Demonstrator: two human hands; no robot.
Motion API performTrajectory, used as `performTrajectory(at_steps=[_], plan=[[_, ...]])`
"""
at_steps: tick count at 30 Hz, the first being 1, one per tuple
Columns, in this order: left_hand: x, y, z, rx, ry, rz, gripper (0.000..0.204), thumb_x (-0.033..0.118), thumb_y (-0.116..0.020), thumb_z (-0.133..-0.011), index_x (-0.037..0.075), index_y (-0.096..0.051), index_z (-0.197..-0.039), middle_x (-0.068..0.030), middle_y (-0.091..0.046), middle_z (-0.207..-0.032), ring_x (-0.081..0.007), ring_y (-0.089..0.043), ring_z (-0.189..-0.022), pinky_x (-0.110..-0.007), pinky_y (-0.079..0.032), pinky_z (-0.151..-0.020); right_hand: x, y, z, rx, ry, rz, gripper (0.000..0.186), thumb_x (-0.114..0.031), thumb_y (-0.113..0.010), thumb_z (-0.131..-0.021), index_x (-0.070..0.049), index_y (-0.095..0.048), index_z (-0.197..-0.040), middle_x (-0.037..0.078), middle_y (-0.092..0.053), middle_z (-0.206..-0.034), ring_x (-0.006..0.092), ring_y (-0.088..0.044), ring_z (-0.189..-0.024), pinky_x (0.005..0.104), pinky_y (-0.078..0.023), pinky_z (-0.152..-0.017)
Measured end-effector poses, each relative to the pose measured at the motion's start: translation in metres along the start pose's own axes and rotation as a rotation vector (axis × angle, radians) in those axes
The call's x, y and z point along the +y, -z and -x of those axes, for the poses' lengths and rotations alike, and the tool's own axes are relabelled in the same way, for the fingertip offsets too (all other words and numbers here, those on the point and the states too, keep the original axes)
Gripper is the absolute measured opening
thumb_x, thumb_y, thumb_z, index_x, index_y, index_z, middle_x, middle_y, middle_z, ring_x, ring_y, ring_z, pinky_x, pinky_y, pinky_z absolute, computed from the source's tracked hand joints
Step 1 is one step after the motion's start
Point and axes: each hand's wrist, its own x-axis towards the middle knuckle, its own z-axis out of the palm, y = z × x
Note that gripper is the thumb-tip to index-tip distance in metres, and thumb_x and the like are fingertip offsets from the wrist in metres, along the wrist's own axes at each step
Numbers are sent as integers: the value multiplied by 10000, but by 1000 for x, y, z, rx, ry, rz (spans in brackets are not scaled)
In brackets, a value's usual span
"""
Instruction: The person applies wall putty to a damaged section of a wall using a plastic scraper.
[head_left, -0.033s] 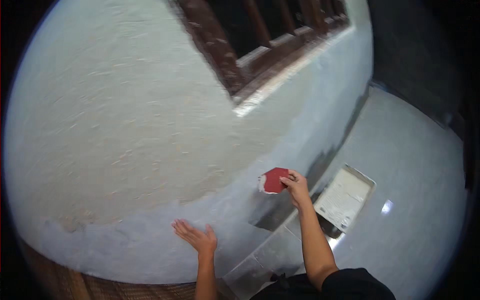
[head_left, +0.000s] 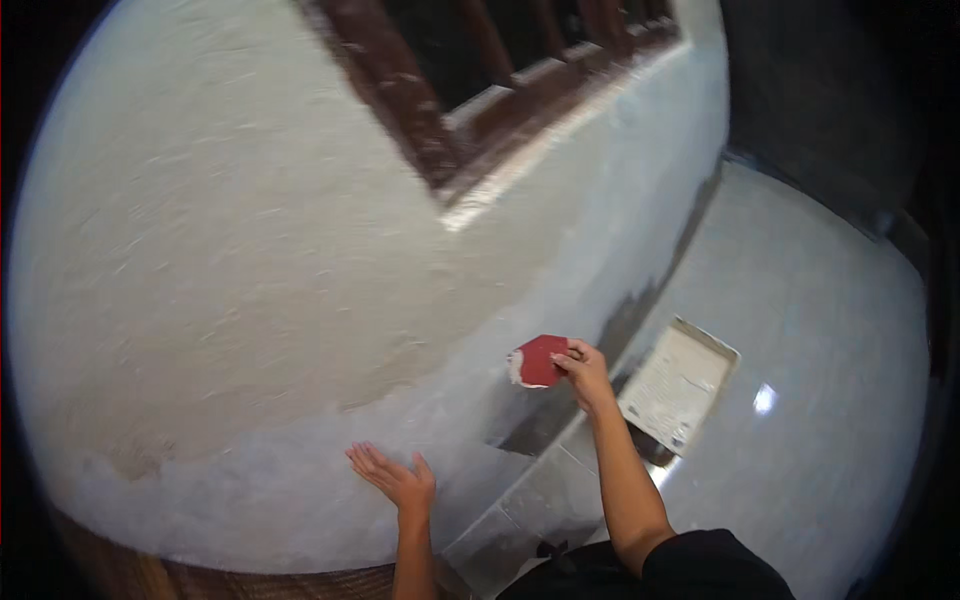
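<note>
My right hand (head_left: 587, 376) pinches a flat red scraper (head_left: 545, 359) by its right edge, thumb on top. Off-white paste coats the scraper's left edge. It is in front of the lower part of the wall (head_left: 300, 290); whether it touches the surface I cannot tell. Lower and to the left, my left hand (head_left: 402, 488) is open and holds nothing, its fingers spread near the wall's bluish-grey lower band. A rectangular tray (head_left: 728, 352) of off-white paste sits right of my right forearm.
A brown wooden window frame (head_left: 415, 130) with upright bars is set in the wall above. Pale, shiny floor tiles (head_left: 800, 300) extend to the right, with a dark surface (head_left: 820, 110) beyond. Brown, wood-coloured material (head_left: 230, 583) runs along the lower left.
The whole view has shifted slightly, so the window, tray and scraper appear a little farther left. Both hands keep their poses, and the scraper stays in my right hand.
</note>
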Motion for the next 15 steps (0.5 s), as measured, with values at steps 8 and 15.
performTrajectory(at_steps=[8, 15], plan=[[172, -78, 72, -426, -291, 466, 674, 143, -621, -778, -28, -369, -1379, -262, -336, -1397, -478, -309, -1315, -577, -270, -1074, -3, 142, 36, 332, -130, 115, 211, 42, -620, -840, 30, -612, -1050, 73, -676, -870, 126, -627, -742, 259, -507, -687], [259, -137, 103, -835, -319, 671, 596, 135, -593, -809, -18, -397, -1351, -242, -411, -1342, -415, -395, -1261, -499, -330, -1047, -7, 262, 48, 634, -96, 329, 138, 49, -622, -839, 9, -617, -971, 65, -650, -811, 134, -618, -681, 277, -528, -614]])
